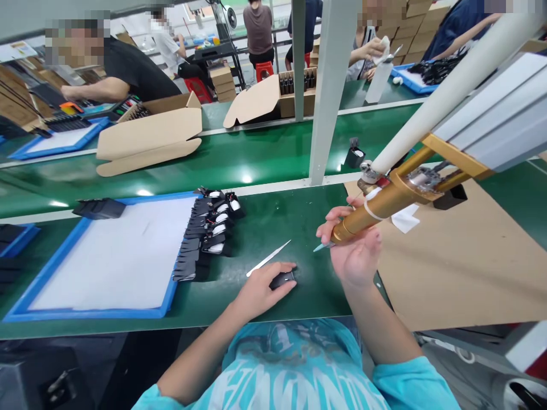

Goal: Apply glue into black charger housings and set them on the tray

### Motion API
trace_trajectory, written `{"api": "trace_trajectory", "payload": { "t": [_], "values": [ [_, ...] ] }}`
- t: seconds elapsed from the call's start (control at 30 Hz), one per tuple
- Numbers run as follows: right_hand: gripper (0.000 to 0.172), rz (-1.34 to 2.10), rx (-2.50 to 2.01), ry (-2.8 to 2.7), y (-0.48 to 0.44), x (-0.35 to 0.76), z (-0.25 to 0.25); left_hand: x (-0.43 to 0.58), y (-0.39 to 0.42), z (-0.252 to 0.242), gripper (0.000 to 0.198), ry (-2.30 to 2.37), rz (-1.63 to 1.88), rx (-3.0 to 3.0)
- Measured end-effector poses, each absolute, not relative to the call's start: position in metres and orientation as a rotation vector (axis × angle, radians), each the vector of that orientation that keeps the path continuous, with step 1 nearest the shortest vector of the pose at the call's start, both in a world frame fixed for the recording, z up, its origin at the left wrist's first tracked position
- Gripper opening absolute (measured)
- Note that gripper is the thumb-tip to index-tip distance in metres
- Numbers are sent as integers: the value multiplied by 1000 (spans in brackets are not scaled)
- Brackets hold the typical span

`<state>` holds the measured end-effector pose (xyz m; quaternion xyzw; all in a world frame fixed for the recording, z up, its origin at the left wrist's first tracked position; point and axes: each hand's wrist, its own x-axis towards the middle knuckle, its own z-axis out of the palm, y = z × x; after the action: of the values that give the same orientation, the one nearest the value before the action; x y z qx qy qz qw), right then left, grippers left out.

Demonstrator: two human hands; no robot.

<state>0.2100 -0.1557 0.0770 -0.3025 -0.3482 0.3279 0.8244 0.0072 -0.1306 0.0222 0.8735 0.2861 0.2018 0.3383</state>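
My left hand (260,287) rests on the green bench, its fingers and thumb closed around a small black plastic part (282,279). Just beyond those fingers lies a pair of silver tweezers (269,258). Palm turned up, my right hand (356,256) wraps around the lower end of a gold cylindrical tool (370,213), which hides some of the fingers. A pale teal pointed tip (322,247) sticks out beside the tool's end, aimed left over the bench.
Left of my hands lies a blue-rimmed tray (106,312) with black parts along its right side. A cardboard sheet (470,256) covers the right bench. A white post (331,97) rises ahead. Opened cardboard boxes (149,134) and several people are across the bench.
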Motion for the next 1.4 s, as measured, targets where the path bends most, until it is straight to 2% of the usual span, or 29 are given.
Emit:
{"api": "trace_trajectory", "payload": {
  "t": [0.1, 0.33, 0.47, 0.6, 0.8, 1.03, 1.17, 1.27, 1.4],
  "values": [
    [44, 693, -640, -738, -155, 210, 77, 9, -134, 25, 18, 749, 531, 2271],
    [45, 677, -692, -713, -154, 211, 80, 16, -149, 10, 11, 879, 853, 2383],
    [42, 675, -696, -707, -154, 212, 80, 18, -149, 8, 7, 825, 868, 2278],
    [41, 675, -691, -700, -154, 212, 80, 19, -151, 12, 12, 888, 783, 2419],
    [41, 681, -672, -710, -153, 213, 79, 16, -154, 18, 29, 1020, 382, 2859],
    [40, 681, -684, -695, -153, 214, 80, 15, -157, 19, 23, 1019, 186, 2792],
    [38, 684, -630, -704, -153, 214, 79, 12, -149, 16, 29, 1022, 283, 2452],
    [40, 660, -640, -723, -153, 215, 78, 9, -142, 18, 37, 960, 465, 1696],
    [43, 643, -675, -712, -152, 216, 78, 6, -135, 26, 41, 646, 584, 768]
  ]
}}
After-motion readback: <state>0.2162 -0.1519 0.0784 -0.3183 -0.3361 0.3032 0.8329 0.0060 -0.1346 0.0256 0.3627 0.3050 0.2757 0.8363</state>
